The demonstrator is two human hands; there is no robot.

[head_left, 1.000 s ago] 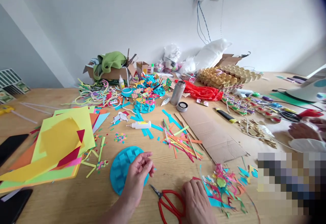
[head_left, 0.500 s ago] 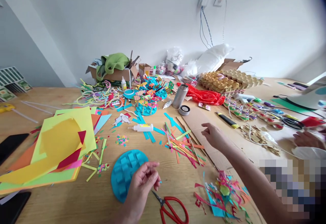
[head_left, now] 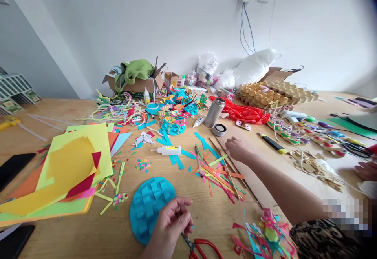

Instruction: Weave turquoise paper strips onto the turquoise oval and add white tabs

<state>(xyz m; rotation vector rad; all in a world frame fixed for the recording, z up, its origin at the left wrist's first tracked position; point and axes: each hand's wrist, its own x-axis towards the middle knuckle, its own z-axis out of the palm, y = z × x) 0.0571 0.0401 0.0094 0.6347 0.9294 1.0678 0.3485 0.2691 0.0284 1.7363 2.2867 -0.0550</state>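
My left hand (head_left: 175,224) is over the lower right edge of a round blue paper disc (head_left: 150,204) with raised folded strips. Its fingers are curled in toward the thumb, and a small blue bit shows at the fingertips; what it holds is hidden. Just below lie red-handled scissors (head_left: 203,247), partly out of frame. My right hand (head_left: 239,149) reaches over a cardboard strip (head_left: 246,170), fingers bunched together, any content hidden. Left of it are blue paper strips (head_left: 206,144) and a pile of coloured paper strips (head_left: 216,172). A white glue bottle (head_left: 168,150) lies nearby.
Stacked coloured paper (head_left: 101,149) lies left. A metal flask (head_left: 215,112) stands upright beside its lid (head_left: 219,129). Finished paper crafts (head_left: 176,113) crowd the back. A yellow-black cutter (head_left: 272,143) and another person's hand (head_left: 366,170) are at right. Paper scraps (head_left: 269,233) lie front right.
The view has shifted slightly. My right hand has moved left relative to the flask lid, and its extended index finger has drawn in. My left hand has moved slightly right and down, covering the scissors' tip.
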